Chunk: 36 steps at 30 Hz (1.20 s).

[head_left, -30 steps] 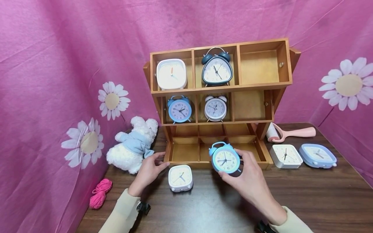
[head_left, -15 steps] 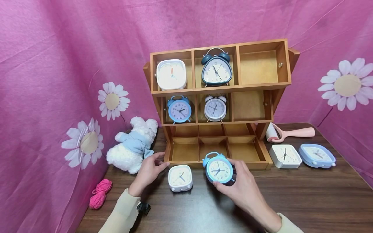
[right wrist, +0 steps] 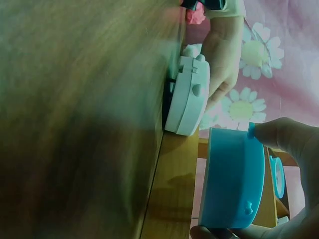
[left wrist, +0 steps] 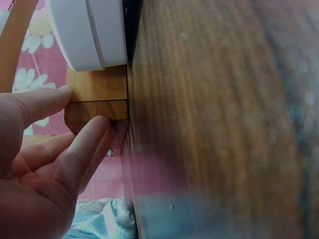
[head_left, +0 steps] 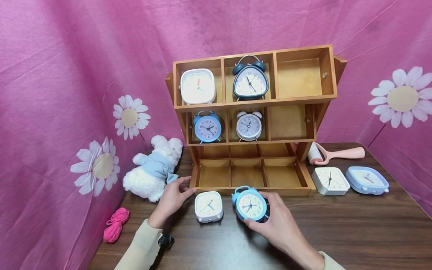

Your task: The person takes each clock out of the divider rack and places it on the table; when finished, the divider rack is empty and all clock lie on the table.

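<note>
My right hand (head_left: 277,225) grips a light blue twin-bell alarm clock (head_left: 250,205), thumb below and fingers behind its right side. In the right wrist view the clock (right wrist: 233,179) is clear of the tabletop. At the front left corner of the tiered wooden shelf (head_left: 253,192), my left hand (head_left: 171,199) pinches the wood, the thumb on the front and fingers on the end (left wrist: 94,110). A white square alarm clock (head_left: 208,206) lies face up on the table between my hands.
On the upper tiers stand a white clock (head_left: 198,87), a dark triangular clock (head_left: 251,83), a blue clock (head_left: 207,128) and a white twin-bell clock (head_left: 249,126). Right lie two clocks (head_left: 330,181) and a lint roller (head_left: 342,153); left, a plush toy (head_left: 153,168) and pink yarn (head_left: 116,225).
My right hand has brought the light blue alarm clock down and left, from over the bottom tier's front edge to in front of the shelf. The left hand stays at the shelf corner.
</note>
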Available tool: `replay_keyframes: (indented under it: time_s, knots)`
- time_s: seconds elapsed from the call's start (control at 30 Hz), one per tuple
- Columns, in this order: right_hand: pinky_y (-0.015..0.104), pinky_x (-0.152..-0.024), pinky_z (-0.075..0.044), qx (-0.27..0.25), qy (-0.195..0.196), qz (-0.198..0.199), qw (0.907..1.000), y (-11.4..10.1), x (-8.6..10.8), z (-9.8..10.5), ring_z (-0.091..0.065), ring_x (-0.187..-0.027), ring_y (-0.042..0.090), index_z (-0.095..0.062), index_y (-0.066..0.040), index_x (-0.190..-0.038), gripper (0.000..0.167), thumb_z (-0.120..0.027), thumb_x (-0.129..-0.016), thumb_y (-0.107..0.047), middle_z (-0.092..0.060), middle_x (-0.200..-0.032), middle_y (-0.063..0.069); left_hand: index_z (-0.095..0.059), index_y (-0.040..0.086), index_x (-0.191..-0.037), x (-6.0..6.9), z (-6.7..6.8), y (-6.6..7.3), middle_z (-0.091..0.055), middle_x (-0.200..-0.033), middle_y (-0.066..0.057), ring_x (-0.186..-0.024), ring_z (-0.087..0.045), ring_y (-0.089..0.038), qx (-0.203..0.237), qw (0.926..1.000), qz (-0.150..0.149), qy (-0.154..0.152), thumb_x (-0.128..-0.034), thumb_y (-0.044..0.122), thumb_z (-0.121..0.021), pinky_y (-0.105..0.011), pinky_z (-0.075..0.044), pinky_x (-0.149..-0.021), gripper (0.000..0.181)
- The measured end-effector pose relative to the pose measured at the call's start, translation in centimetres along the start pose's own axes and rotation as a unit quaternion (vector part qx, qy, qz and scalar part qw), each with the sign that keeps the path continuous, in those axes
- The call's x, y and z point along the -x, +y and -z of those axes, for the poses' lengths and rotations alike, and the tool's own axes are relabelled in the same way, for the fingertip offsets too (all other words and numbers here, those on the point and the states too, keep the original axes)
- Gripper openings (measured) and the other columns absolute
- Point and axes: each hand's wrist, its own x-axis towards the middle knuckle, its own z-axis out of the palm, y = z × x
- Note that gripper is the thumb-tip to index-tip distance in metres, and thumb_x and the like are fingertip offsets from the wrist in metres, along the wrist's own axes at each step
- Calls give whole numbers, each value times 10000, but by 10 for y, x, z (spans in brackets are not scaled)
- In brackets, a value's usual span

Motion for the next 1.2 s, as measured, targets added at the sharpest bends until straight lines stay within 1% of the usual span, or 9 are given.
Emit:
replay_keyframes:
  time_s: [0.07, 0.2, 0.43, 0.63, 0.73, 0.77, 0.87, 0.93, 1.2]
  knots:
    - [471, -965, -581, 32, -84, -33, 10000, 0, 1, -2, -692, -1138, 234, -669, -49, -1425, 937, -1055, -675, -456, -710, -1283, 77, -727, 22, -1430, -1, -1, -5, -842, -1172, -159, -942, -817, -198, 2, 9999, -165, 31, -995, 181, -865, -321, -626, -794, 484]
    - [463, -961, -580, 122, -205, -98, 9997, 1, 2, -5, -691, -1142, 233, -672, -44, -1419, 937, -1048, -676, -474, -708, -1273, 70, -729, -2, -1412, 0, 0, -5, -838, -1166, -183, -920, -814, -197, 48, 9995, -320, 59, -983, 174, -867, -331, -631, -775, 484]
    - [472, -968, -583, 153, -419, -256, 9987, 2, 0, -10, -699, -1144, 237, -667, -55, -1421, 932, -1040, -679, -480, -702, -1267, 66, -733, -11, -1398, 2, 2, 0, -839, -1134, -181, -916, -807, -194, 49, 9994, -341, 53, -979, 163, -865, -320, -622, -762, 473]
    - [461, -945, -587, 199, -505, -238, 9982, 3, -2, -18, -704, -1112, 225, -674, -63, -1407, 913, -1038, -678, -475, -708, -1245, 50, -731, -8, -1399, -1, 0, -8, -840, -1115, -176, -892, -801, -170, 46, 9984, -546, 97, -998, 201, -857, -297, -612, -743, 469]
    - [454, -930, -585, 200, -515, -234, 9982, 2, -3, -20, -702, -1094, 218, -678, -67, -1394, 899, -1036, -681, -480, -708, -1230, 47, -729, -15, -1397, -2, 0, -8, -840, -1121, -176, -894, -802, -173, 30, 9985, -531, 92, -998, 191, -857, -289, -608, -736, 467]
    - [454, -926, -585, 198, -515, -239, 9982, 2, -3, -20, -701, -1088, 218, -678, -66, -1391, 897, -1036, -682, -482, -707, -1226, 48, -729, -11, -1402, 1, 2, -1, -840, -1141, -175, -917, -808, -182, 39, 9993, -364, 71, -987, 168, -862, -294, -616, -752, 471]
    - [465, -932, -588, 191, -551, -258, 9980, 2, -3, -20, -703, -1092, 229, -677, -58, -1395, 895, -1038, -690, -473, -707, -1225, 56, -721, 0, -1425, 1, 2, 2, -836, -1176, -177, -949, -816, -214, 90, 9999, -145, 15, -987, 145, -859, -284, -613, -756, 482]
    - [481, -950, -591, 215, -610, -250, 9976, 3, -3, -20, -708, -1109, 242, -679, -51, -1399, 884, -1039, -700, -455, -713, -1238, 64, -717, -6, -1429, 0, 2, 1, -835, -1174, -181, -950, -816, -220, 80, 9999, -132, -1, -990, 143, -856, -281, -612, -746, 483]
    - [568, -1026, -596, 351, -600, -85, 9975, 3, -4, -18, -731, -1170, 309, -712, -42, -1379, 743, -996, -793, -400, -732, -1269, 105, -712, -11, -1426, -4, -1, -18, -831, -1146, -190, -896, -799, -164, 97, 9981, -604, 17, -1016, 279, -851, -286, -606, -700, 521]
